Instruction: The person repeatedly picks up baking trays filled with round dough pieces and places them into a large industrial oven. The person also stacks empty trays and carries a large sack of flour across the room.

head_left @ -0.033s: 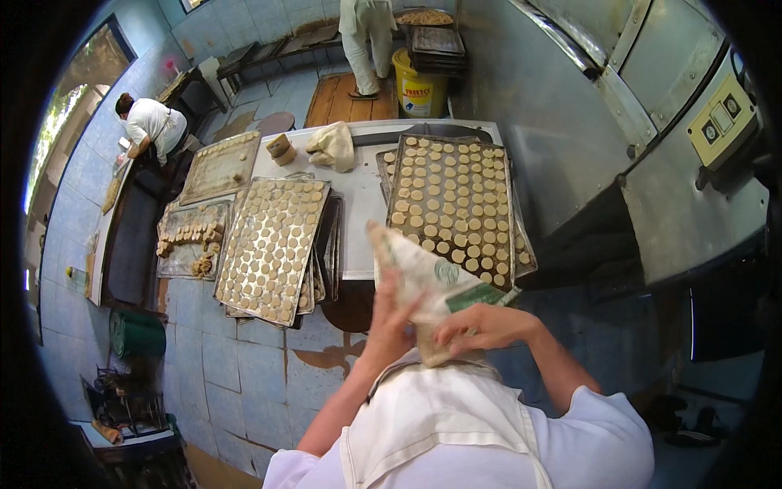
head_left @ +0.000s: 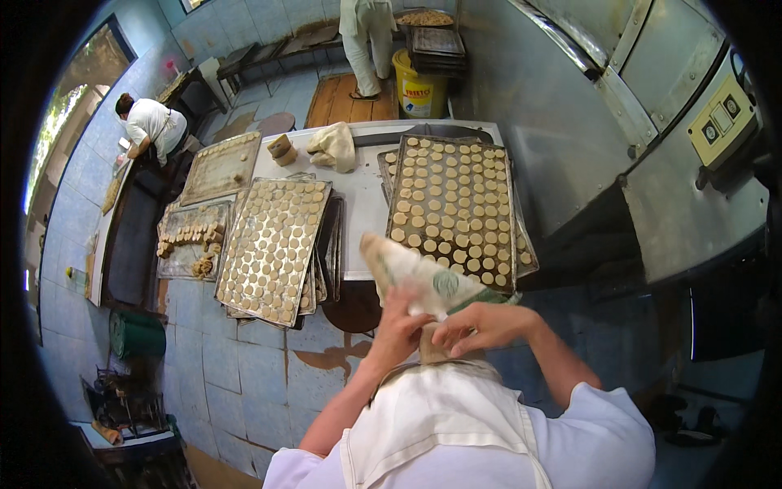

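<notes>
Cloth bag (head_left: 423,277) clenched in left hand (head_left: 399,330) and right hand (head_left: 481,326), above cookie tray (head_left: 452,208).

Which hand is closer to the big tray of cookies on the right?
Right. The right hand grips the piping bag just below the tray of cookies. The left hand holds the bag too, but sits further left of the tray.

Bakery table, layout from above.
Tray of dough rounds (head_left: 453,210) on table (head_left: 362,191), right end; second tray stack (head_left: 273,244) to its left, overhanging the near edge. Cloth bundle (head_left: 332,147) behind, between them. Filled bag (head_left: 415,277) in front of the right tray, left hand (head_left: 399,330) and right hand (head_left: 481,326) under it. Bucket (head_left: 419,91) beyond the table.
</notes>
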Demonstrator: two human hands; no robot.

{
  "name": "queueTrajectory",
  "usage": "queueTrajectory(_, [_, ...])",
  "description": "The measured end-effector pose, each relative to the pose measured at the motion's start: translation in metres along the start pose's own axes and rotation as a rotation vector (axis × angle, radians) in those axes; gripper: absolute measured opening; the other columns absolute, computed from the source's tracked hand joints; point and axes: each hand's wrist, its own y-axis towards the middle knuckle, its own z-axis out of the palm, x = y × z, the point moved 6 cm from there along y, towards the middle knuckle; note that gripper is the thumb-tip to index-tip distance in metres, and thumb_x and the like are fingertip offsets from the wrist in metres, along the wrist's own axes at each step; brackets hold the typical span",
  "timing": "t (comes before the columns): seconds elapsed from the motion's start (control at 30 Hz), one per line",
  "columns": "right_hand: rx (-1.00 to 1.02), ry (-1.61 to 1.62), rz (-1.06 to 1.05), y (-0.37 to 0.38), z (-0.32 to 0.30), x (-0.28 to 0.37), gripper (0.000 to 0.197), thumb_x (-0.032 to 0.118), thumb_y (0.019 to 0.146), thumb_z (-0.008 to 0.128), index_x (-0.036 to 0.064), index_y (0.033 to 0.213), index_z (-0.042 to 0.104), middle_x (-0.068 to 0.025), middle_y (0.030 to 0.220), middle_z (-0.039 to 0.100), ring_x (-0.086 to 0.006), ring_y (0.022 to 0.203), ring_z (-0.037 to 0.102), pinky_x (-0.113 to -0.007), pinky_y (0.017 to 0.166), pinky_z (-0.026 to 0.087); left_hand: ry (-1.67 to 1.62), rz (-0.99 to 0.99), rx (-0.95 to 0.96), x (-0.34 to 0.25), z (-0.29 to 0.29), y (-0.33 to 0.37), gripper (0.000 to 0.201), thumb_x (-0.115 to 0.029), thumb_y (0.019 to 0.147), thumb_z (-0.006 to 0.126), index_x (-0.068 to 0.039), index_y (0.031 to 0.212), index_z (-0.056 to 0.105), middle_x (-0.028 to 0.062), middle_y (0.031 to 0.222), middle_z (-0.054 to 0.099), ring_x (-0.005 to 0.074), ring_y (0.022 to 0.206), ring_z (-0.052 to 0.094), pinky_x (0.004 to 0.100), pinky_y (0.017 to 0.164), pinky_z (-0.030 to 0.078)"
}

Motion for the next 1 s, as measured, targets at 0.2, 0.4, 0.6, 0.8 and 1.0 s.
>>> queueTrajectory(0.2, [-0.605, -0.183, 0.212, 0.030, -0.172, -0.082, 0.029, 0.025, 0.096, 0.069, 0.0077, 0.119, 0.071, -0.0106, 0.106, 0.076, -0.0217, 0.096, 0.073, -0.036, 0.088, 0.056, -0.643, -0.246, 0.361, -0.017, 0.022, -0.024, 0.011, -0.002, 0.094, 0.060, 0.003, 0.103, 0.062, 0.0150, 0.083, 0.065, 0.0187, 0.079, 0.061, 0.0321, 0.075, 0.049])
queueTrajectory(0.4, [-0.890, -0.573, 0.249, 0.066, -0.304, -0.171, 0.026, 0.020, 0.095, 0.066, 0.0090, 0.118, 0.072, -0.0130, 0.110, 0.074, -0.0300, 0.102, 0.071, -0.040, 0.090, 0.055, -0.637, -0.394, 0.059, 0.015, -0.017, -0.052, 0.009, -0.005, 0.094, 0.062, 0.000, 0.100, 0.066, 0.0054, 0.084, 0.066, 0.0109, 0.081, 0.058, 0.0283, 0.075, 0.049])
queueTrajectory(0.6, [-0.747, -0.906, 0.226, 0.103, -0.339, -0.197, 0.023, 0.022, 0.095, 0.065, 0.0170, 0.115, 0.074, -0.0105, 0.112, 0.070, -0.0351, 0.104, 0.068, -0.045, 0.089, 0.055, -0.623, -1.069, -0.163, 0.115, -0.004, -0.178, 0.027, -0.024, 0.101, 0.065, 0.002, 0.108, 0.072, -0.0024, 0.094, 0.071, 0.0069, 0.082, 0.059, 0.0272, 0.071, 0.049])
queueTrajectory(0.8, [-0.617, -0.958, 0.154, 0.114, -0.348, -0.203, 0.018, 0.021, 0.094, 0.064, 0.0182, 0.108, 0.074, -0.0096, 0.106, 0.066, -0.0334, 0.100, 0.069, -0.046, 0.085, 0.056, -0.431, -1.606, -0.378, 0.140, 0.102, -0.384, 0.041, -0.033, 0.098, 0.068, 0.006, 0.111, 0.072, 0.0070, 0.094, 0.073, 0.0146, 0.078, 0.064, 0.0317, 0.072, 0.052])
queueTrajectory(1.0, [-0.493, -1.000, 0.064, 0.115, -0.353, -0.207, 0.015, 0.021, 0.093, 0.065, 0.0170, 0.106, 0.072, -0.0090, 0.107, 0.062, -0.0334, 0.098, 0.068, -0.047, 0.083, 0.056, -0.323, -1.843, -0.394, 0.090, 0.182, -0.504, 0.047, -0.038, 0.098, 0.067, 0.007, 0.111, 0.071, 0.0114, 0.096, 0.073, 0.0190, 0.081, 0.066, 0.0345, 0.075, 0.052])
